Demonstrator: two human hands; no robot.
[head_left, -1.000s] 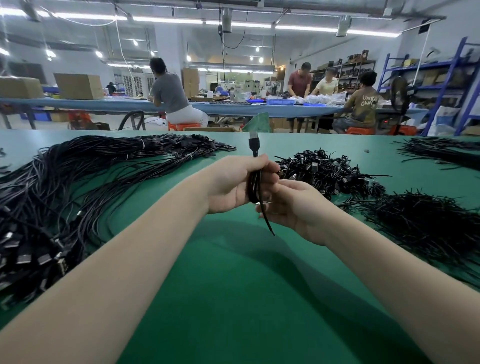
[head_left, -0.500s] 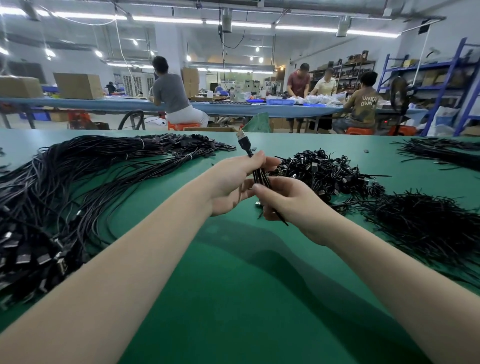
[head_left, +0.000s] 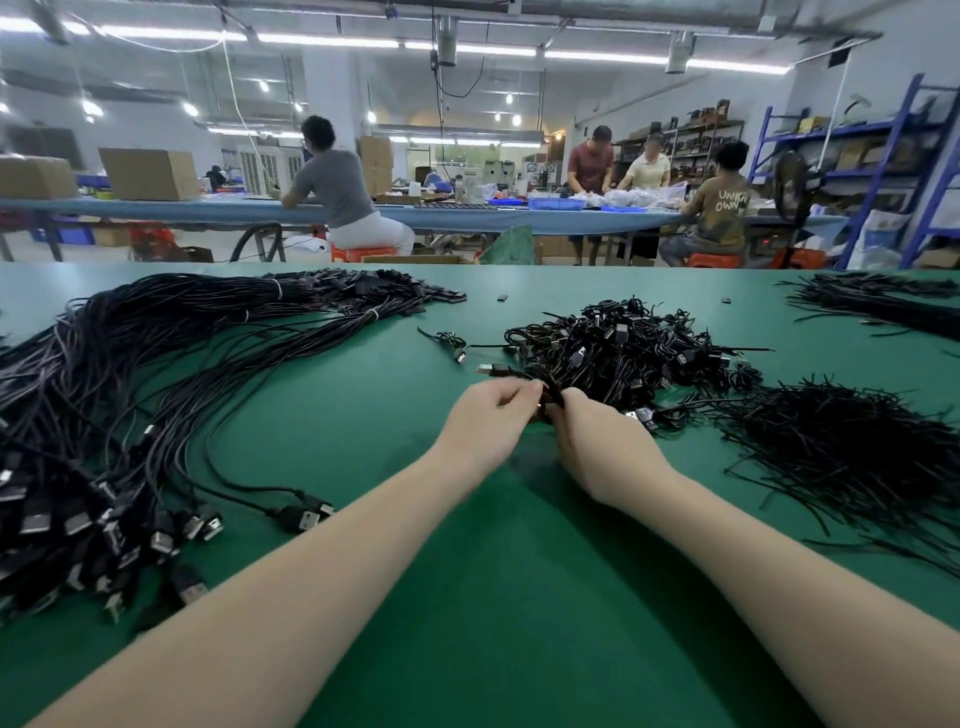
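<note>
My left hand and my right hand meet over the green table, both pinching a small coiled black USB cable between their fingertips. The cable's plug sticks out to the left, low over the table. Just behind the hands lies a pile of coiled, tied cables. A heap of black twist ties lies to the right of my right hand.
A large bundle of long uncoiled black cables with USB plugs covers the left of the table. More ties lie at the far right. One loose coiled cable lies ahead. Several people work at a blue table behind.
Both hands have moved down and forward with the coiled cable, from held up above the table to low beside the pile of tied cables. The plug now points left instead of up.
</note>
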